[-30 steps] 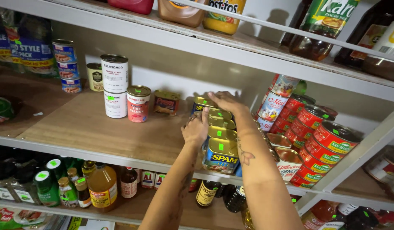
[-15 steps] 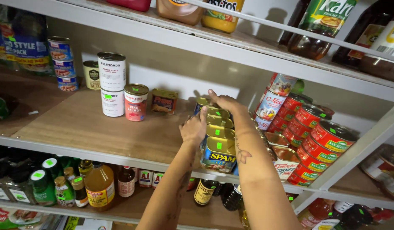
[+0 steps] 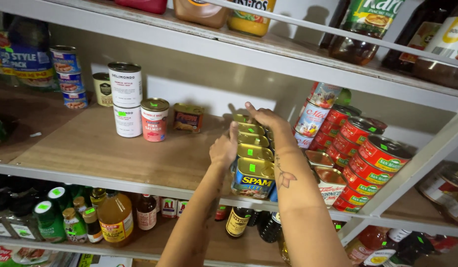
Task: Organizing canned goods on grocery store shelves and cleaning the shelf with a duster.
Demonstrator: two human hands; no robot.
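Row of blue-and-yellow rectangular meat tins (image 3: 253, 170) at frame centre, on wooden shelf (image 3: 90, 148), running front to back. Left of it: stacked white cans (image 3: 126, 99), pink salmon can (image 3: 154, 119). Left hand (image 3: 225, 148) flat against row's left side, fingers loose. Right hand (image 3: 263, 117) curled over rear tins. Right: stacked red cans (image 3: 367, 153).

A wooden pantry shelf (image 3: 90, 148) carries two stacked white tins (image 3: 125, 98), a pink salmon tin (image 3: 154, 119) just beside them and a small flat tin (image 3: 188, 117). Red-labelled cans (image 3: 367, 153) lie stacked on their sides at right. Below, an amber bottle (image 3: 115, 217) stands among green-capped bottles (image 3: 50, 212).
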